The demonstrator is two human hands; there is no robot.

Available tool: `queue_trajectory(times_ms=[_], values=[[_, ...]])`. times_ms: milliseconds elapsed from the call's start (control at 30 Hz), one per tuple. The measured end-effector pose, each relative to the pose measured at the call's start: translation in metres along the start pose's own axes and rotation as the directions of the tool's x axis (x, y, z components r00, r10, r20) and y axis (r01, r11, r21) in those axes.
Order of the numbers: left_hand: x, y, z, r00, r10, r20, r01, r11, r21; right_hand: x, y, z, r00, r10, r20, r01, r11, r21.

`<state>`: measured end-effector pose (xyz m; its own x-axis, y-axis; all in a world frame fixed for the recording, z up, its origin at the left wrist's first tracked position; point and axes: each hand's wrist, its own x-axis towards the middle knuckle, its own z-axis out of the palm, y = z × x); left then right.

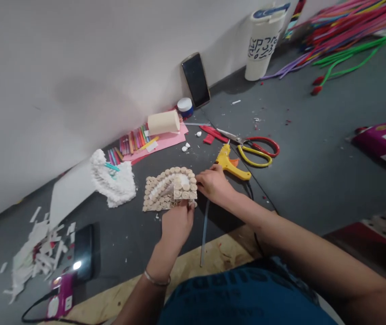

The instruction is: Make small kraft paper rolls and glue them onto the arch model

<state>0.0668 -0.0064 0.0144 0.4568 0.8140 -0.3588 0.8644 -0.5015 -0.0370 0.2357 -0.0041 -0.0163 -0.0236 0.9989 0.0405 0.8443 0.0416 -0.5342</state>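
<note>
A small craft model (161,192) covered in beige rolled coils sits on the dark table in front of me, with a curved ramp-like part and a raised block at its right. My left hand (177,221) is at the near right corner of the model, its fingers closed against the raised block. At the model's right side is my right hand (215,185), fingers bent and drawn together; what they pinch, if anything, is hidden. A thin grey strip (204,234) lies just below that hand. Beyond it rests a yellow glue gun (228,164).
Scissors (255,149) lie behind the glue gun. To the left are a white fluffy model (113,180), paper scraps (46,253) and a dark phone (83,253). A phone (196,80) and a tumbler (264,45) stand along the wall, pipe cleaners (342,36) at far right.
</note>
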Motion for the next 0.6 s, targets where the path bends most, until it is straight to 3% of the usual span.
queue_trajectory(times_ms=[167, 367, 500, 600], values=[[0.004, 0.000, -0.001, 1.000, 0.021, 0.000, -0.021, 0.999, -0.031, 0.002, -0.002, 0.002, 1.000, -0.004, -0.013, 0.003, 1.000, -0.027], [-0.004, 0.001, 0.005, 0.999, 0.008, -0.040, -0.018, 0.969, -0.248, -0.009, 0.003, 0.002, 1.000, -0.019, -0.001, 0.019, 0.987, -0.161], [-0.027, -0.016, 0.013, 0.988, -0.028, -0.153, -0.034, 0.923, -0.383, -0.015, 0.015, 0.008, 0.999, -0.033, -0.023, 0.026, 0.968, -0.250], [-0.036, -0.044, 0.018, 0.939, -0.151, -0.309, -0.003, 0.896, -0.445, -0.016, 0.025, 0.017, 0.997, -0.055, -0.049, 0.039, 0.957, -0.286]])
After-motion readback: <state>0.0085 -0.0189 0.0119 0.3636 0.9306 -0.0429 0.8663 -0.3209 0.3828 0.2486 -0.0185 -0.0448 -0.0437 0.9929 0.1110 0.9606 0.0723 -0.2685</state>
